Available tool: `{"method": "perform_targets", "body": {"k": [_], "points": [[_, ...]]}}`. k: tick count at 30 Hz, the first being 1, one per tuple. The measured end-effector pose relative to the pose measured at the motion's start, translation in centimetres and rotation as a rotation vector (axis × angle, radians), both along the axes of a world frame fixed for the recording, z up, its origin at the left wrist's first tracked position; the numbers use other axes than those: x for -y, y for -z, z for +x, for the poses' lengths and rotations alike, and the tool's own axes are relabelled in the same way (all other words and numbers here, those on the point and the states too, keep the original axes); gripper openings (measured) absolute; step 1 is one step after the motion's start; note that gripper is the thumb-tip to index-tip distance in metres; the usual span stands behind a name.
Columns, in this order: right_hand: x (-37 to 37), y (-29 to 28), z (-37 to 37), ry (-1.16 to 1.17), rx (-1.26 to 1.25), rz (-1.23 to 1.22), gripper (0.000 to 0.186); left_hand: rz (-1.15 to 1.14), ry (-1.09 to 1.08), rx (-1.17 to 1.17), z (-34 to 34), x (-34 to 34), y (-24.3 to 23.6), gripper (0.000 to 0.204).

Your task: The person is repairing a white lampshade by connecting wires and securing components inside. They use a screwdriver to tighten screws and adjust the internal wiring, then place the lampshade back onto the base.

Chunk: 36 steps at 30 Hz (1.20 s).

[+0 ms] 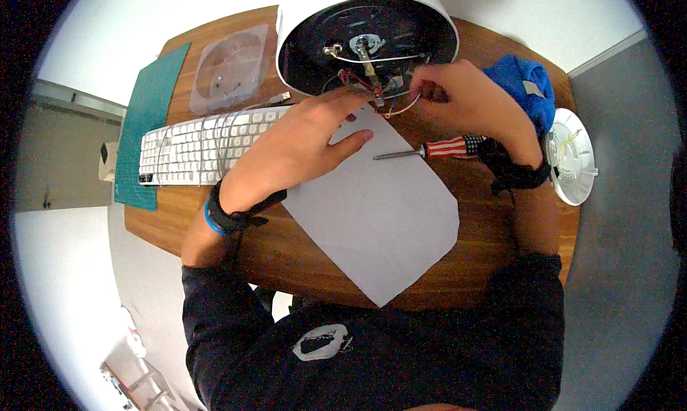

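A white, rounded appliance housing (286, 32) lies tipped at the back of the table, its black interior facing me, with wires and a metal strip inside. At its lower rim, my left hand (304, 135) reaches toward a cluster of wires and a small connector (380, 101). Its thumb is stretched apart from the fingers, and the fingertips are partly lost among the wires. My right hand (469, 100) pinches a thin white wire (404, 111) that loops from near the connector. Below the hands, a screwdriver (447, 148) with a red, white and dark patterned handle rests partly across a white paper sheet (379, 211).
To the left are a white keyboard (189, 150) with cable looped around it, a plug (280, 98), a clear plastic tray (243, 64) with small parts and a green mat (147, 118). At right lie a blue cloth (519, 82) and a round white cover (583, 160).
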State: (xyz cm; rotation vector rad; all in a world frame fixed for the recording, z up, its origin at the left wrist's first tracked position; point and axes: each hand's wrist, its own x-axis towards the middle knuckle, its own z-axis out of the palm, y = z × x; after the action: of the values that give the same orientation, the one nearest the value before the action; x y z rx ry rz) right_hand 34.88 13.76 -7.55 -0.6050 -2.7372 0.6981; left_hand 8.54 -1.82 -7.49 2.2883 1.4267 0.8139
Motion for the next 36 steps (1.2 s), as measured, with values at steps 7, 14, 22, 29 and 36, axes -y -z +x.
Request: {"method": "perform_targets", "body": {"k": [7,14,22,29,36], "points": [[0.1,-0.9,-0.2,0.051,-0.104,-0.053,0.017,-0.16,-0.061,0.06,-0.1,-0.3,-0.3,0.04],[0.1,-1.0,-0.1,0.009,-0.142,-0.182,0.013,-0.138,-0.079,0.08,0.0,-0.5,-0.3,0.042],[-0.4,-1.0,-0.3,-0.09,-0.23,-0.289,0.012,-0.103,0.016,0.193,0.7,-0.5,0.1,0.034],[-0.5,-1.2,-0.4,-0.043,-0.218,-0.368,0.017,-0.155,0.046,0.207,0.3,-0.9,0.3,0.029],[0.0,-1.6,-0.2,0.059,-0.156,-0.307,0.016,-0.235,0.026,0.589,0.7,-0.7,-0.2,0.018]]}}
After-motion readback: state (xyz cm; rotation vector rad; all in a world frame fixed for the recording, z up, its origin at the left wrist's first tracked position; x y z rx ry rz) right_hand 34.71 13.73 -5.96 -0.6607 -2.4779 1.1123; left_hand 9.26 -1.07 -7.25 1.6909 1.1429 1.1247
